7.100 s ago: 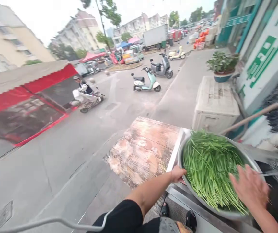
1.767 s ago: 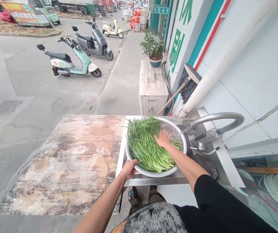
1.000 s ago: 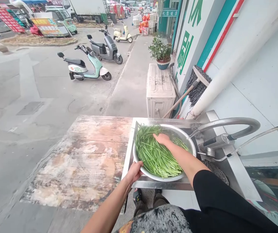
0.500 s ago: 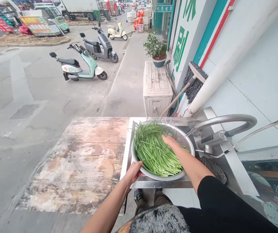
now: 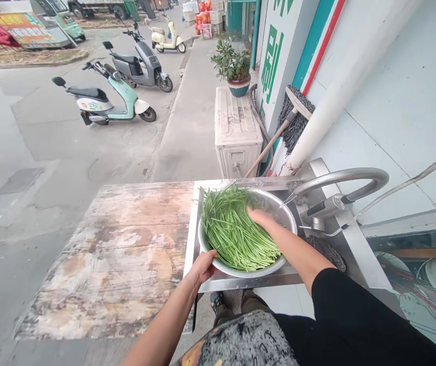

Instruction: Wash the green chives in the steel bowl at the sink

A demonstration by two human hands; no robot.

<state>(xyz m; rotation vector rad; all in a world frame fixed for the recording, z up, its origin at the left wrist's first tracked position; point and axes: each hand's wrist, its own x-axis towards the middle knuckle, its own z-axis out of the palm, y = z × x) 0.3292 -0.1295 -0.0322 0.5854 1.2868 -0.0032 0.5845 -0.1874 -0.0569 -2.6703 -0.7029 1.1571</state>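
A round metal basin [image 5: 291, 219] sits at the sink, filled with long green garlic chives [image 5: 237, 229]. My left hand [image 5: 205, 265] is closed around the basin's near-left rim, thumb on top. Inside the basin, my right hand [image 5: 258, 217] reaches in against the far right side of the chives; its fingers are mostly hidden among the stalks and water. The cut pale ends of the chives point toward me on the near right. A curved metal faucet [image 5: 370, 174] extends over the basin's right rim, its spout by my right forearm.
Left of the metal sink [image 5: 370, 264] is a worn wooden board [image 5: 126, 254]. Dark mesh cloth [image 5: 327, 251] lies under the faucet. Beyond are a white outdoor unit [image 5: 238, 119] with a potted plant [image 5: 237, 66], a mop [image 5: 296, 117], a pipe and parked scooters [image 5: 107, 99].
The whole view has shifted, so the scene sits further left and slightly higher. Both hands keep nearly the same places, left on the rim and right among the chives.
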